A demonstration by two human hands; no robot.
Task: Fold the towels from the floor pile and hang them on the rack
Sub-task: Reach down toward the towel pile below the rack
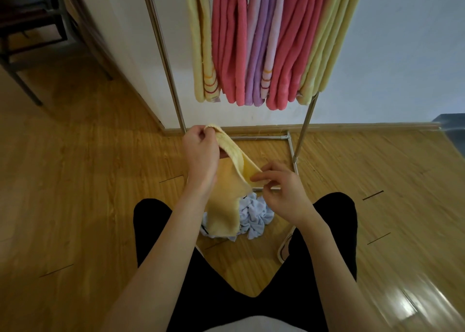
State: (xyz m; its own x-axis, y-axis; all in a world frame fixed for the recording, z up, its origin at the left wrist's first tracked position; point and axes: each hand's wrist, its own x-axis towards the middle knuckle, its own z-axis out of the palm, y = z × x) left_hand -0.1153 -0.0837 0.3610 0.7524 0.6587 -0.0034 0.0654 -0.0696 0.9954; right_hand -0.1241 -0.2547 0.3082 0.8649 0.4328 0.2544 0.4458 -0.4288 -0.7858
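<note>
Yellow towel (226, 180): left hand (201, 153) pinches raised corner, right hand (284, 193) pinches lower edge.

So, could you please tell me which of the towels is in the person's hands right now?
The yellow towel: the left hand pinches its top edge and the right hand its side, while the others hang on the rack or lie crumpled on the floor.

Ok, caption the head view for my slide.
Both hands, left and right, hold a yellow towel before the loaded rack.

Left hand (201, 150) and right hand (284, 193) pinch a yellow towel (226, 196) before the rack (166, 55).
</note>
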